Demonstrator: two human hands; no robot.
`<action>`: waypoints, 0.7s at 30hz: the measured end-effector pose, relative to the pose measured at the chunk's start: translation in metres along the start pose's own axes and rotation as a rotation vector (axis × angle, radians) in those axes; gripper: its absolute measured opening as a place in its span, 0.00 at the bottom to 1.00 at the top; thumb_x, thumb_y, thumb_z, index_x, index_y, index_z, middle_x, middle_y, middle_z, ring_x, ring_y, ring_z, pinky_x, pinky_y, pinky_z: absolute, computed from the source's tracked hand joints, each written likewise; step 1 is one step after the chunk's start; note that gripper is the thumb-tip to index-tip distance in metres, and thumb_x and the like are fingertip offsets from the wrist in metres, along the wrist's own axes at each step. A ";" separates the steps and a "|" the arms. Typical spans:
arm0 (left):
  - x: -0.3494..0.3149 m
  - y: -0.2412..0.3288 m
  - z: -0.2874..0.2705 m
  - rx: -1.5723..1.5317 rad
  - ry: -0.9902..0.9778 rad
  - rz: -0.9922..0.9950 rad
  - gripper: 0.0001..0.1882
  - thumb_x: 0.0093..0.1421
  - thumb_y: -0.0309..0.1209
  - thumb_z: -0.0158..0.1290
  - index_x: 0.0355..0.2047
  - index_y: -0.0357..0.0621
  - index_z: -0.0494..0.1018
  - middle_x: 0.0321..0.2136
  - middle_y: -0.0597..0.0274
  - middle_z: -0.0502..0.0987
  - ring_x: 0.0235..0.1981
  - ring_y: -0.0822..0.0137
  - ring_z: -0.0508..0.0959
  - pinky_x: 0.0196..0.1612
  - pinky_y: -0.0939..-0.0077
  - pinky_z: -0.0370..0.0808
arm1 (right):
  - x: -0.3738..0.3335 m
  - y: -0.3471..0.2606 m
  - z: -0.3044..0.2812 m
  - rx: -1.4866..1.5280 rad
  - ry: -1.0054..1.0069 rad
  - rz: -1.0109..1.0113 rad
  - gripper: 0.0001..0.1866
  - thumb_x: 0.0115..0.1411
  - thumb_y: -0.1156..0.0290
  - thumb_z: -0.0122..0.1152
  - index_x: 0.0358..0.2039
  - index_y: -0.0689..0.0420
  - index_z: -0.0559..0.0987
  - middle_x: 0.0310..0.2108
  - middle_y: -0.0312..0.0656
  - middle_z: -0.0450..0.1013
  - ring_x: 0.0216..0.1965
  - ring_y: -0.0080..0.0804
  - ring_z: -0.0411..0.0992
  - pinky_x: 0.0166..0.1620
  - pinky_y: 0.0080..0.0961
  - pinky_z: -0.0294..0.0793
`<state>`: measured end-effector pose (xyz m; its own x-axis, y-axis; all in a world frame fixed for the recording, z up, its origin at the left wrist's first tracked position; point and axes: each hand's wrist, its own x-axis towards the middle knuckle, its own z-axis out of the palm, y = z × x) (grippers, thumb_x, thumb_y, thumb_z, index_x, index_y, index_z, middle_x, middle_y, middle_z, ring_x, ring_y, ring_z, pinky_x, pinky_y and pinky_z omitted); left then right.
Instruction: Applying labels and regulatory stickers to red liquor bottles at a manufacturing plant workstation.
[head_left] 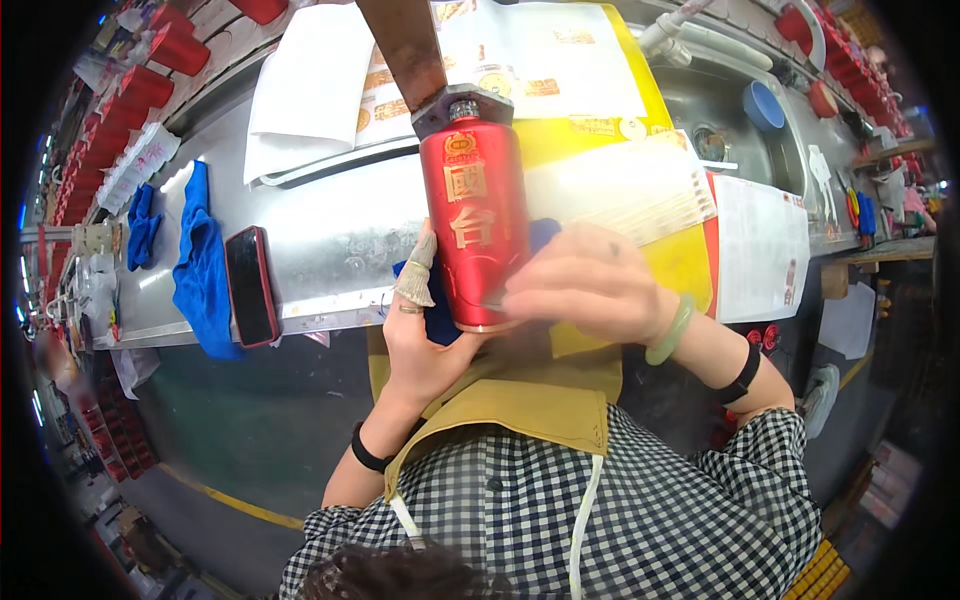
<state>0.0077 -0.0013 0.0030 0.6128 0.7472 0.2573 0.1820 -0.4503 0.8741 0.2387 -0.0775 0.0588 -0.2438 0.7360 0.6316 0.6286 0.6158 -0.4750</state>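
A glossy red bottle (476, 215) with gold characters lies with its neck pointing away from me, against a metal bracket (430, 110) at the back. My left hand (418, 345) grips its base from the left, a frayed, pale wrapping on one finger. My right hand (590, 290), wearing a green bangle (672, 328), is at the bottle's lower right side with its fingers drawn together. Motion blurs those fingers, and a small greyish bit shows at their tips; I cannot tell what it is. Part of a blue cloth (440, 322) shows behind the bottle's base.
Decal sheets (560, 75) and yellow paper (690, 260) cover the steel bench behind and right of the bottle. Leftward lie a phone (252, 287) and blue cloths (198, 260). A sink (690, 95) with a blue bowl (764, 106) is at the right, near a printed sheet (760, 245).
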 end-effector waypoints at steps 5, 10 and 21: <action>0.006 -0.005 -0.005 0.053 0.003 0.019 0.49 0.48 0.28 0.74 0.69 0.32 0.62 0.65 0.45 0.70 0.65 0.53 0.73 0.67 0.61 0.69 | 0.031 0.036 0.005 -0.137 0.298 0.354 0.13 0.55 0.81 0.68 0.42 0.56 0.84 0.38 0.43 0.81 0.38 0.41 0.77 0.42 0.33 0.78; 0.012 -0.001 -0.002 0.009 0.066 0.047 0.48 0.44 0.30 0.77 0.65 0.33 0.68 0.62 0.48 0.73 0.61 0.56 0.76 0.63 0.63 0.73 | 0.022 0.031 -0.008 -0.291 0.001 -0.118 0.13 0.53 0.73 0.65 0.41 0.51 0.84 0.39 0.36 0.81 0.37 0.32 0.77 0.42 0.30 0.77; 0.012 0.009 0.004 -0.129 0.113 0.002 0.56 0.42 0.30 0.79 0.70 0.34 0.60 0.61 0.50 0.72 0.61 0.60 0.75 0.64 0.64 0.72 | 0.069 0.035 0.003 -0.563 0.025 -0.207 0.11 0.49 0.69 0.63 0.36 0.51 0.79 0.30 0.33 0.70 0.35 0.29 0.70 0.36 0.29 0.73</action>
<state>0.0193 0.0017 0.0122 0.5217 0.7996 0.2973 0.0766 -0.3910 0.9172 0.2421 -0.0046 0.0837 -0.3900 0.6056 0.6937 0.8661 0.4970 0.0530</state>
